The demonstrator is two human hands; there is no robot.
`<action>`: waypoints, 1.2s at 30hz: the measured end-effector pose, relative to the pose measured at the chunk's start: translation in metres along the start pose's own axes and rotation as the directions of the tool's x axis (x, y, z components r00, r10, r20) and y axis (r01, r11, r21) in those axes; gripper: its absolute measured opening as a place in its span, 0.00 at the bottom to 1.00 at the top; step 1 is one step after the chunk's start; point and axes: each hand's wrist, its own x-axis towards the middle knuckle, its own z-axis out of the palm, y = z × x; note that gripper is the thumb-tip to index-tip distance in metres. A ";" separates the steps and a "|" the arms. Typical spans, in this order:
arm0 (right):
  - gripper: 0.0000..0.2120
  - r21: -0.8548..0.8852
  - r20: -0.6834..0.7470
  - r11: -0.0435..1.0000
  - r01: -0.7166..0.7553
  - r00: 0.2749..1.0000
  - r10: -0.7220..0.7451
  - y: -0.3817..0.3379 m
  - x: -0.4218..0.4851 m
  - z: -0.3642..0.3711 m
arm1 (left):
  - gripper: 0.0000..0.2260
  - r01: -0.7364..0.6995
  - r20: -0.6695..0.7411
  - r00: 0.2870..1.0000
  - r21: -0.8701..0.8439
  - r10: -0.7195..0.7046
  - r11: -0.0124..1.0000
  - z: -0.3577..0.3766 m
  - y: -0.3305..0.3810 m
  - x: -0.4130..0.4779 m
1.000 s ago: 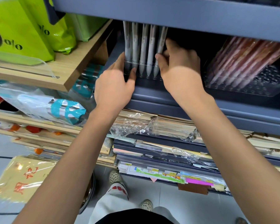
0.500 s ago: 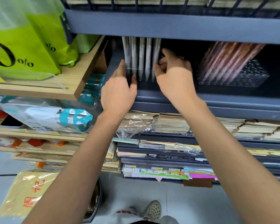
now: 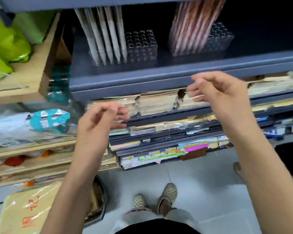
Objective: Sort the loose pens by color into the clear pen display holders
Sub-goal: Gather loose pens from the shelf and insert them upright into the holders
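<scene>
White pens point(image 3: 107, 36) racked on the grey shelf point(image 3: 159, 76), hands free
They fill the left of their clear holder point(image 3: 140, 46), red pens point(image 3: 191, 26) further right on that shelf. Your left hand point(image 3: 98, 120) and right hand point(image 3: 222, 92) hang below its lip, loose and empty (though blurred). Bring one colour at a time and seat tips fully in vacant holes.

Both hands point(image 3: 101, 119) point(image 3: 222, 92) empty, white pens point(image 3: 107, 36) in clear holder point(image 3: 142, 53)

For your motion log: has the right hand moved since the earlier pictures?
Yes. The right hand has drawn back from the white-pen holder to below the shelf edge.
</scene>
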 end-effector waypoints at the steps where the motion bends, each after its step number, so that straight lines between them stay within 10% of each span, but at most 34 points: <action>1: 0.06 0.021 -0.023 0.997 -0.070 0.997 0.070 0.018 -0.016 -0.012 | 0.08 0.075 0.031 0.997 0.020 -0.076 0.997 0.002 -0.017 -0.012; 4: 0.05 0.098 -0.106 0.917 -0.388 0.912 0.397 0.095 -0.075 -0.039 | 0.07 0.353 0.095 0.925 0.138 -0.367 0.925 0.007 -0.086 -0.047; 8: 0.06 0.133 -0.124 0.611 -0.780 0.599 0.791 0.208 -0.172 -0.068 | 0.07 0.657 0.033 0.725 0.268 -0.688 0.705 0.014 -0.187 -0.089; 13: 0.05 -0.050 -0.098 0.391 -0.919 0.394 0.914 0.289 -0.265 -0.130 | 0.06 0.776 -0.082 0.537 0.439 -0.840 0.453 0.028 -0.275 -0.134; 21: 0.09 -0.331 -0.020 0.483 -0.810 0.518 0.855 0.333 -0.274 -0.260 | 0.06 0.831 -0.111 0.494 0.352 -0.862 0.431 0.137 -0.298 -0.179; 36: 0.09 -0.265 -0.047 0.782 -0.564 0.818 0.574 0.329 -0.098 -0.453 | 0.06 0.458 0.088 0.845 0.393 -0.528 0.798 0.413 -0.193 -0.120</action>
